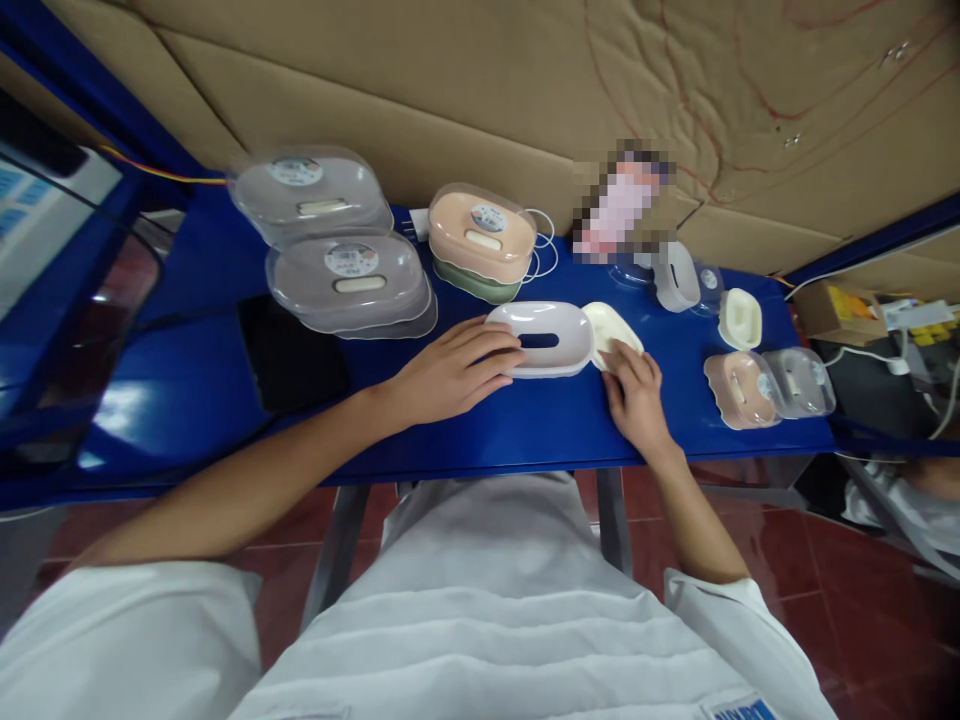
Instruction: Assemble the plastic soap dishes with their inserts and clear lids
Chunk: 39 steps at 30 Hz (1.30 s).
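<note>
A shallow white oval plastic shell (pixel 574 345) with a long slot in its middle lies in front of me on the blue table. My left hand (pixel 469 370) grips its left end, fingers curled over the rim. Against the shell's right end is a cream plastic piece (pixel 604 322). The fingers of my right hand (pixel 636 395) are bent onto its lower edge and hide part of it.
Clear-covered grey boxes (pixel 352 285) stand in stacks at back left, near a dark flat panel (pixel 289 355). A peach box (pixel 480 230) sits over a green one. Right of my hands are a white slotted part (pixel 676 277), a cream box (pixel 740 318) and another peach box (pixel 739 390). Cardboard (pixel 420 90) lines the back.
</note>
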### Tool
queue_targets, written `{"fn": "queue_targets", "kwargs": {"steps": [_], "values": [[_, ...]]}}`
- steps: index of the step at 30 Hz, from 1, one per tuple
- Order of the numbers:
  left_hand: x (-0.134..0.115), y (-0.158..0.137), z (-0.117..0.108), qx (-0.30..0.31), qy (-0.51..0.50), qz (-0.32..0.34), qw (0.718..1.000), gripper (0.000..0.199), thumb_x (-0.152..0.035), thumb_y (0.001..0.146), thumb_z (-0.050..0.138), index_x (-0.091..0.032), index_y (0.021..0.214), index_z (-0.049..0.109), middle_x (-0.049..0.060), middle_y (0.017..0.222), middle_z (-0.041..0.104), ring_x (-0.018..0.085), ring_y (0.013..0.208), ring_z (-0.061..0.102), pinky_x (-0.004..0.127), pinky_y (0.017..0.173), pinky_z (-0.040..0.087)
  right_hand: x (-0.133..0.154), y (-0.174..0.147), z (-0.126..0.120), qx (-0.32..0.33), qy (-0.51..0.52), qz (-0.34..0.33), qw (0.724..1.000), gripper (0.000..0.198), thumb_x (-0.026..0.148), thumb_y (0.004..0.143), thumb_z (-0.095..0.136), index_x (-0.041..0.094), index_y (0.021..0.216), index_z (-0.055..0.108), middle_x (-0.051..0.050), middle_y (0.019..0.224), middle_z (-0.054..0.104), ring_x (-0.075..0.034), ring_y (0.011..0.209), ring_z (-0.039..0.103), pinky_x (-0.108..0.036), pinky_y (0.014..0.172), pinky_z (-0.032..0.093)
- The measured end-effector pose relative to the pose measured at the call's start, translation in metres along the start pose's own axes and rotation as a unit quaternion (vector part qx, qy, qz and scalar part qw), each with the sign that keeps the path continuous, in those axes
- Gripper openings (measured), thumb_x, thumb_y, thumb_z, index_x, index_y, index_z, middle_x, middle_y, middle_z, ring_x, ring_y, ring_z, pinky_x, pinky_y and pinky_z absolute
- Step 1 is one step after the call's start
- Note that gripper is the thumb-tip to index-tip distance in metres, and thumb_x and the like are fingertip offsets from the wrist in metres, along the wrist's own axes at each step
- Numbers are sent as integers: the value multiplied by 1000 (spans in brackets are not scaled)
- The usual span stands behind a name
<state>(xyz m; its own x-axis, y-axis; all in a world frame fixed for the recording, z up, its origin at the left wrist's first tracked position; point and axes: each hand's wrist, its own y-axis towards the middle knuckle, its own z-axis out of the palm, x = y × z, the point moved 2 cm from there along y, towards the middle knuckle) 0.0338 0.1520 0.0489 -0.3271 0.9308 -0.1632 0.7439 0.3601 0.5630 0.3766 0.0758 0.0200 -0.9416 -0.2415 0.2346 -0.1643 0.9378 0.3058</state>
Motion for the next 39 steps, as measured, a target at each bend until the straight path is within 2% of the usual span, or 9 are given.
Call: {"fn": "queue_targets", "kwargs": {"steps": [4,8,10,14,18,23,28,33,39], "values": [[2,0,2,21,-17,-7,1000,31,-29,113,58,-18,141,67,14,141,72,29,144,64,52,128,52,21,-1,1,39,125,-82,988,36,35,114,50,29,146,65,-11,177,42,-30,167,40,-59,134,42],[3,0,4,13,-23,5,1000,31,-28,113,58,-17,141,67,14,139,71,28,145,63,51,130,50,17,6,-2,35,164,-72,983,40,42,111,60,33,149,62,-8,180,34,-35,169,33,-63,136,39],[3,0,4,13,-19,1,1000,30,-29,113,58,-18,140,67,13,138,72,28,143,65,51,129,51,14,7,-1,27,181,-45,982,59,47,107,67,36,162,50,-10,182,29,-37,169,34,-66,134,41],[1,-1,4,19,-23,-6,1000,30,-30,112,61,-19,139,69,14,136,73,27,133,69,49,124,55,19,4,10,30,275,-25,961,107,53,99,79,44,177,7,-14,187,6,-36,155,55,-60,124,56],[0,-2,8,33,-22,-5,999,29,-29,111,62,-20,137,70,13,135,74,27,132,69,46,123,54,32,3,16,45,284,-44,957,114,56,101,76,46,177,-8,-13,188,-5,-35,159,51,-60,123,56],[2,-4,11,58,-3,-9,998,28,-30,112,59,-19,135,71,12,135,74,26,130,69,43,120,54,43,14,2,34,129,-105,985,89,50,105,71,39,177,21,-10,189,5,-38,171,28,-64,134,41],[0,-2,8,102,-17,-12,995,33,-33,108,67,-17,136,71,16,136,72,30,125,69,46,112,55,48,28,-2,75,75,-124,987,52,50,109,64,35,158,59,-7,173,50,-34,167,39,-62,135,39],[-3,0,8,128,4,12,992,30,-28,105,71,-17,133,70,15,133,73,30,127,67,47,114,49,52,27,5,54,89,-142,984,43,50,109,63,30,147,69,-8,162,63,-31,161,48,-58,131,46],[-3,-1,12,117,-1,17,993,21,-21,105,66,-21,124,74,10,125,75,27,122,68,45,113,48,52,19,8,62,58,-141,986,39,43,110,63,34,147,70,-7,167,59,-32,163,46,-59,131,45]]}}
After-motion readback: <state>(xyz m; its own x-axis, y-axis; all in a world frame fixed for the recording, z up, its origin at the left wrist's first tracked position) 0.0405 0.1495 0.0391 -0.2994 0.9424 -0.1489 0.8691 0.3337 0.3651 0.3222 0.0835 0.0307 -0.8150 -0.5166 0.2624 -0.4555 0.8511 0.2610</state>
